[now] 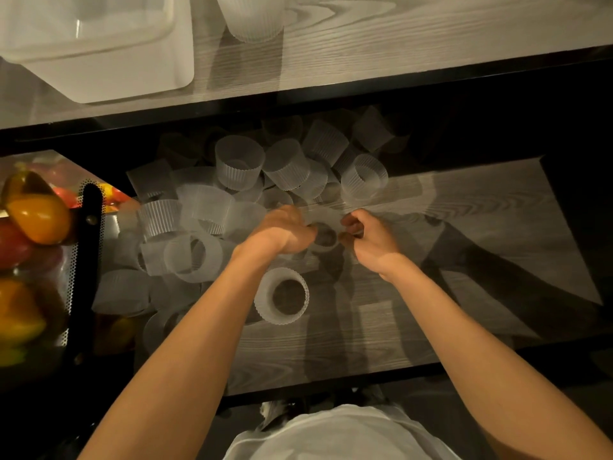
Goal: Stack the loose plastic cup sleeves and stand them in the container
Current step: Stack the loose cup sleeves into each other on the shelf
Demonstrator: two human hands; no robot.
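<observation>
Item: cup sleeves [238, 162], translucent ribbed plastic, open at both ends, in a loose heap on the lower shelf [464, 260]. A lone sleeve [282, 295] stands nearer you.
In hand: held sleeve [326, 242]. Your left hand [282, 232] and right hand [368, 240] are both curled, pinching its opposite sides.
Handling, likely: very light, thin, springy, easily squashed. Take each lightly by the rim.
Destination: white container [132, 84] on the upper shelf [431, 44], well apart.
</observation>
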